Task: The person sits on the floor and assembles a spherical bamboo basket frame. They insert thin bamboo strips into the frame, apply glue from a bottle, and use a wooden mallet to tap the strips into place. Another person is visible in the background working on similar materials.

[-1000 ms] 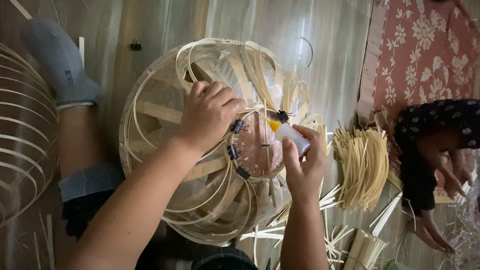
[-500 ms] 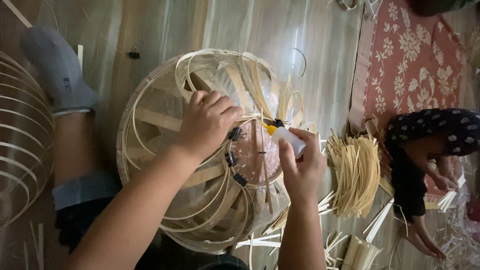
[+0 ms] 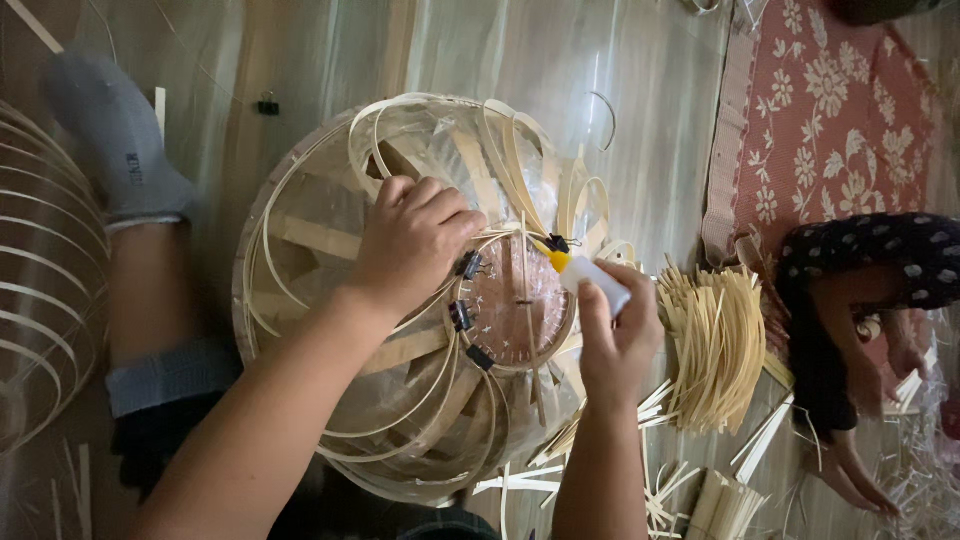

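Note:
A round frame of thin bamboo strips [image 3: 330,240] rests in front of me, its strips bent toward a small inner ring [image 3: 520,312] held by black binder clips [image 3: 468,266]. My left hand [image 3: 412,240] presses down on the strips at the ring's left edge. My right hand [image 3: 620,335] grips a small white glue bottle [image 3: 598,283] with a yellow nozzle, its tip at the ring's upper right edge beside another black clip.
A bundle of cut bamboo strips [image 3: 712,345] lies right of the frame, loose strips below it. Another person sits on a red flowered mat [image 3: 835,110] at right. My socked foot [image 3: 120,150] and another bamboo frame [image 3: 40,290] are at left.
The view has shifted slightly; my hands stay on the ring, with the glue nozzle still at its upper right edge.

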